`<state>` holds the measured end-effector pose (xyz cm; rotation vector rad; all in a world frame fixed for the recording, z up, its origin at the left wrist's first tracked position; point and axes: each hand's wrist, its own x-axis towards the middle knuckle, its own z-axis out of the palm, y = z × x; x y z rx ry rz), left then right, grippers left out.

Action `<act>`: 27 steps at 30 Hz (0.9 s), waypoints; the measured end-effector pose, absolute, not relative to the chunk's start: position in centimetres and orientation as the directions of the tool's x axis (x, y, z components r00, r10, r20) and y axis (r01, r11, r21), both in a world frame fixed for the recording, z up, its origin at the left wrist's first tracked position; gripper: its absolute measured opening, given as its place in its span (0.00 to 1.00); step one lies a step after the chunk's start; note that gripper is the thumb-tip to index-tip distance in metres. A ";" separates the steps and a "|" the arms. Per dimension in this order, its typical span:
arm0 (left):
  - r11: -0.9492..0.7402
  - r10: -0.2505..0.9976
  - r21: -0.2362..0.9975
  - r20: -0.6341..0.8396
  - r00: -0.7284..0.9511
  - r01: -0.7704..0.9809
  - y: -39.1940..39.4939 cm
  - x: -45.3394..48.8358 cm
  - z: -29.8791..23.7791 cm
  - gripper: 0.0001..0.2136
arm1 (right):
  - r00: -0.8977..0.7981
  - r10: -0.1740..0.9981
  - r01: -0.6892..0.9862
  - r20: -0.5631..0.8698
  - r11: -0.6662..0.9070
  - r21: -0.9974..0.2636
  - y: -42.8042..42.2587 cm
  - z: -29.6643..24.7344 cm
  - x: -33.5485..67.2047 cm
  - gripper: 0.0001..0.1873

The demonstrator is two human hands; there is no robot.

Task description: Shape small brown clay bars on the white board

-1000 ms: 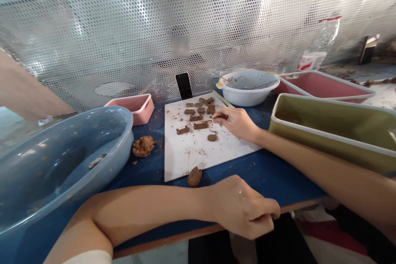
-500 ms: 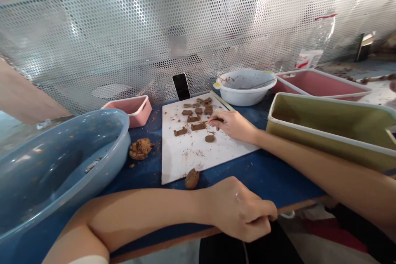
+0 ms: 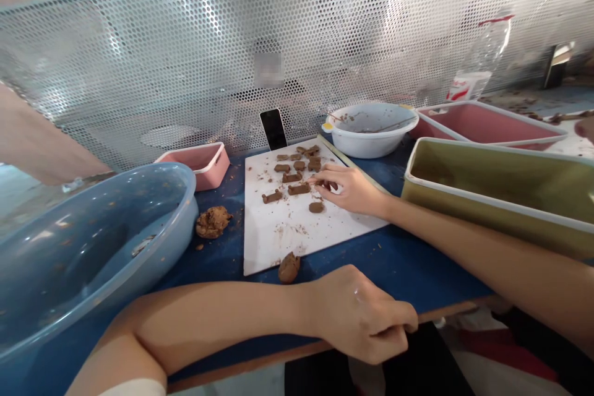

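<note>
My right hand (image 3: 348,190) reaches over a white board (image 3: 264,238). Its fingers curl round a small brown bit of clay, mostly hidden beneath them, and the fingertips meet the right end of a bar-shaped clay piece (image 3: 298,189). Just below lies a flat round clay piece (image 3: 316,207). Farther left is another bar with raised ends (image 3: 271,197); several small shaped pieces (image 3: 299,166) sit behind. My left hand (image 3: 369,315) rests in a fist at the table's front edge, with nothing visible in it. A clay lump (image 3: 289,268) lies at the board's near edge.
A large blue basin (image 3: 180,223) and a rough clay lump (image 3: 213,222) lie left, near a small pink bin (image 3: 214,167). A phone (image 3: 273,129) leans behind the board. On the right are a white basin (image 3: 366,145), a pink bin (image 3: 501,124) and a green bin (image 3: 464,198).
The fingers of my right hand have lifted and spread a little beside the bar's end. My left fist stays in place, and the view has shifted slightly.
</note>
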<state>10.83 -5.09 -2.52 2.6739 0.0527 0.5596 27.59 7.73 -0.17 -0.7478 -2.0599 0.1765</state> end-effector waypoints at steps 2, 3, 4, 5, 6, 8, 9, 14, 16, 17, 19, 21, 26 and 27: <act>-0.918 0.114 0.393 0.373 0.921 -0.046 -5.1 10.9 -2.5 0.07 | -0.382 0.607 0.450 0.697 0.781 -0.433 7.7 -0.2 27.5 0.13; -0.919 0.112 0.391 0.361 0.926 -0.041 -5.1 10.9 -2.5 0.07 | -0.369 0.632 0.456 0.682 0.762 -0.460 7.7 -0.3 27.5 0.15; -0.920 0.109 0.390 0.345 0.932 -0.037 -5.1 10.9 -2.5 0.07 | -0.358 0.652 0.458 0.668 0.746 -0.482 7.7 -0.2 27.5 0.15; -0.920 0.106 0.390 0.330 0.938 -0.033 -5.1 10.9 -2.4 0.07 | -0.355 0.661 0.457 0.661 0.740 -0.494 7.7 -0.2 27.5 0.14; -0.921 0.105 0.389 0.320 0.942 -0.030 -5.1 10.9 -2.4 0.07 | -0.359 0.657 0.453 0.663 0.744 -0.492 7.6 -0.1 27.5 0.11; -0.922 0.105 0.386 0.316 0.943 -0.027 -5.1 10.9 -2.4 0.06 | -0.374 0.627 0.439 0.683 0.769 -0.465 7.6 0.1 27.5 0.07; -0.922 0.106 0.386 0.318 0.942 -0.027 -5.1 10.9 -2.4 0.06 | -0.379 0.615 0.435 0.691 0.778 -0.454 7.5 0.2 27.5 0.07; -0.923 0.108 0.381 0.365 0.925 -0.043 -5.1 10.9 -2.5 0.07 | -0.352 0.649 0.422 0.674 0.753 -0.505 7.1 0.5 27.3 0.09; -0.924 0.107 0.381 0.373 0.922 -0.046 -5.1 10.9 -2.5 0.07 | -0.342 0.671 0.414 0.658 0.736 -0.535 7.0 0.4 27.3 0.11; -0.923 0.108 0.382 0.369 0.923 -0.044 -5.1 10.9 -2.5 0.07 | -0.336 0.683 0.415 0.649 0.726 -0.548 7.0 0.3 27.3 0.12; -0.922 0.113 0.387 0.353 0.929 -0.035 -5.1 10.9 -2.4 0.07 | -0.319 0.705 0.421 0.633 0.704 -0.572 7.0 0.2 27.3 0.16; -0.920 0.118 0.391 0.336 0.934 -0.024 -5.1 10.9 -2.4 0.06 | -0.308 0.719 0.426 0.623 0.690 -0.585 7.0 0.2 27.4 0.18; -0.923 0.109 0.380 0.395 0.912 -0.055 -5.1 10.9 -2.6 0.08 | -0.323 0.672 0.453 0.667 0.728 -0.514 7.2 0.3 27.4 0.16; -0.924 0.106 0.378 0.408 0.907 -0.062 -5.1 10.9 -2.7 0.08 | -0.327 0.661 0.458 0.675 0.736 -0.499 7.2 0.3 27.4 0.18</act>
